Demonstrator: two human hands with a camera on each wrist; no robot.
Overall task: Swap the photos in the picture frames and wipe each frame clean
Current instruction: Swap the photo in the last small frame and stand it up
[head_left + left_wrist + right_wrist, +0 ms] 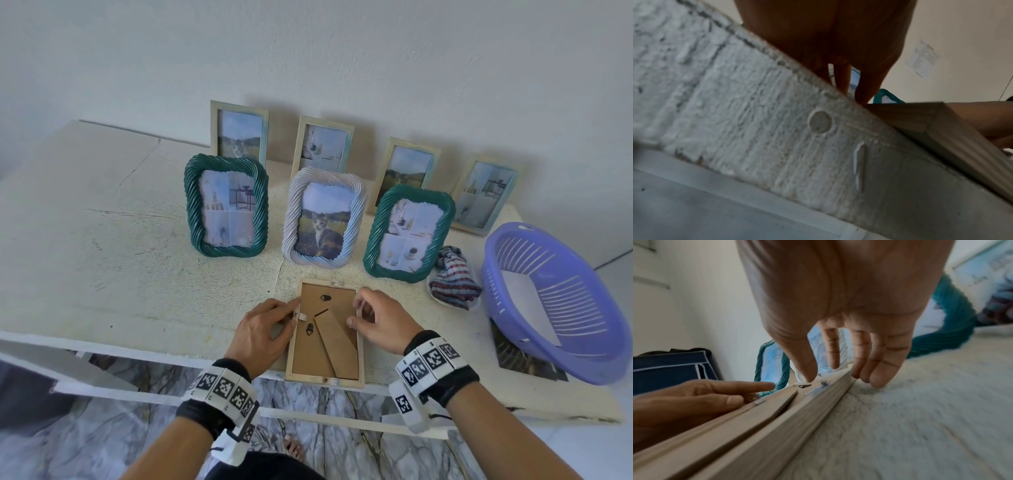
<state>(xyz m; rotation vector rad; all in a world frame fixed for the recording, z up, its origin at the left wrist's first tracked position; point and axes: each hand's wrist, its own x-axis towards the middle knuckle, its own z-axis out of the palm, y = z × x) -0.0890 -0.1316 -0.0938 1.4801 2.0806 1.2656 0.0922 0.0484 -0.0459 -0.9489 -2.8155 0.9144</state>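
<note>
face-down frame (pixel 325 334): photo side hidden | purple basket (pixel 555 301): covers a dark print | left wrist view: blurred

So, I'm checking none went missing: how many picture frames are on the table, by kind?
Green twisted-rim frames: 2
Pale lilac twisted-rim frame: 1
Light wood frames standing at the back: 4
Light wood frame lying face down between the hands: 1
Total: 8

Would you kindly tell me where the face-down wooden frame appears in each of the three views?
Head: face-down wooden frame low centre, between both hands.
Left wrist: its corner at the right edge.
Right wrist: its rim runs diagonally from lower left.
Shared landmark: teal frame.
</note>
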